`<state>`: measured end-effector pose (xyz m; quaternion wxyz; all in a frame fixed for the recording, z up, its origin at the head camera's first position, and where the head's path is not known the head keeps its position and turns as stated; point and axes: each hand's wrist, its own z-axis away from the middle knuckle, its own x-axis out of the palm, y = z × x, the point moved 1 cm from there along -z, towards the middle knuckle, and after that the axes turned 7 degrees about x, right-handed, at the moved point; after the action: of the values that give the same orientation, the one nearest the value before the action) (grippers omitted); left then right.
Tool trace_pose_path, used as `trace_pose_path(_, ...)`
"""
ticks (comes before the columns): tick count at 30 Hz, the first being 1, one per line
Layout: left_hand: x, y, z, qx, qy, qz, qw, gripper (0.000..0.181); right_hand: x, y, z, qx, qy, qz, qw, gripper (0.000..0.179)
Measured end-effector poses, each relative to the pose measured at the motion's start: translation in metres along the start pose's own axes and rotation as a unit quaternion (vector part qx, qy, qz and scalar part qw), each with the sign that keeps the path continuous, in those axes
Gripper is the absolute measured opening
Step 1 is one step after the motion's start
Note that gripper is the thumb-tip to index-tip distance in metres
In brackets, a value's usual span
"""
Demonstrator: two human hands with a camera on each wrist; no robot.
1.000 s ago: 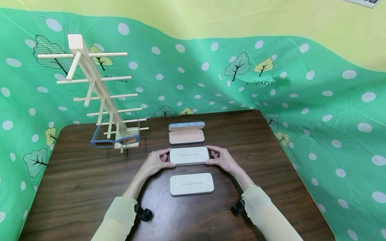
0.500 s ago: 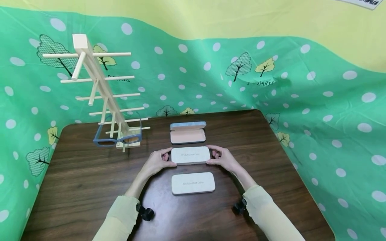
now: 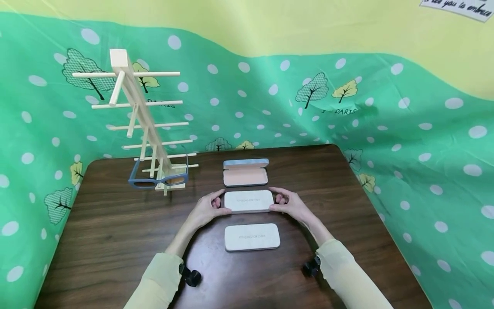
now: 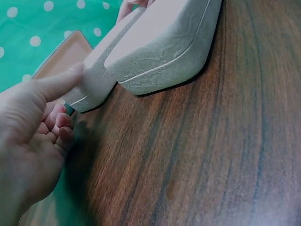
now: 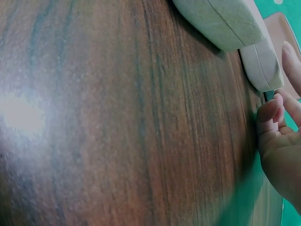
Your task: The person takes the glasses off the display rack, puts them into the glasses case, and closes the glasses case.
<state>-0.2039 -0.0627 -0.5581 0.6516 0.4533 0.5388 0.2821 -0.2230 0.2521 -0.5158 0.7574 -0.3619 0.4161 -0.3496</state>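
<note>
A closed white glasses case (image 3: 248, 201) with faint printed lettering lies flat at the middle of three cases. My left hand (image 3: 207, 208) holds its left end, thumb at the near corner and index finger at the far corner. At the other end, my right hand (image 3: 290, 207) grips it the same way. The remaining fingers of both hands curl inward beside the case. Nearer to me is a second closed white glasses case (image 3: 252, 237), untouched. Behind stands an open glasses case (image 3: 245, 177) with a blue lid and pale pink lining.
At the back left rises a wooden glasses rack (image 3: 143, 111) with pegs sticking out sideways and forward. Blue-framed glasses (image 3: 158, 182) hang on its lower pegs. The dark wooden table (image 3: 127, 240) meets a green patterned cloth (image 3: 247, 98) at the back and sides.
The head view has shifted, so everything appears slightly further right and lower. Both hands keep their hold on the middle glasses case, and nothing on the table has visibly moved.
</note>
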Motion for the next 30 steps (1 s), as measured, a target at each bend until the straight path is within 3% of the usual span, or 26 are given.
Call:
trace_pose_path(7,-0.001,-0.001,0.012,-0.006,0.027,0.032,0.9991,0.059,0.002,0.003,0.004,0.002,0.01,-0.004,0.9999,0.052)
trace_pose_path(14,-0.01,-0.003,0.024,-0.019,0.041,0.042,0.9981,0.056,0.006,0.025,-0.007,-0.039,0.063,-0.044,0.9963,0.046)
trace_pose_path(19,-0.018,-0.002,0.033,-0.024,0.06,0.044,0.9969,0.055,0.006,0.009,0.005,-0.048,0.068,-0.066,0.9944,0.045)
trace_pose_path(30,-0.037,0.0,0.051,-0.019,0.101,0.083,0.9912,0.047,0.006,-0.007,0.014,-0.068,0.135,-0.07,0.9861,0.04)
